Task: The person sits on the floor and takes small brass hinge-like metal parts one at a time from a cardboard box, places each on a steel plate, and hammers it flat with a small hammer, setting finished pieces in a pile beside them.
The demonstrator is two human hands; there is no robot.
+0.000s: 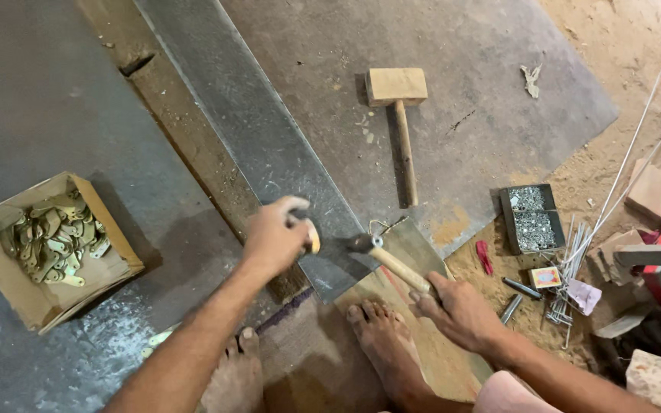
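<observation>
Cardboard box (36, 294): lay open at far left on the grey sheet, tan and rectangular, flaps spread, filled with small brass-coloured metal pieces (51, 241).
Dark tray-box (505, 222): sat at right on the sandy ground, rectangular, black-walled, two compartments heaped with silvery nails.
Small matchbox-like pack (545, 277): rested just below the dark tray-box, squarish, yellow and red face.
Screens and signs: none seen.

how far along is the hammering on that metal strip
Done: hard to tell; no fixed piece shows on the metal strip. In hand: the right hand grips a small hammer, its head at the strip's near end, while the left hand holds a small pale piece there. Left: the cardboard box is full of brass pieces.
</observation>
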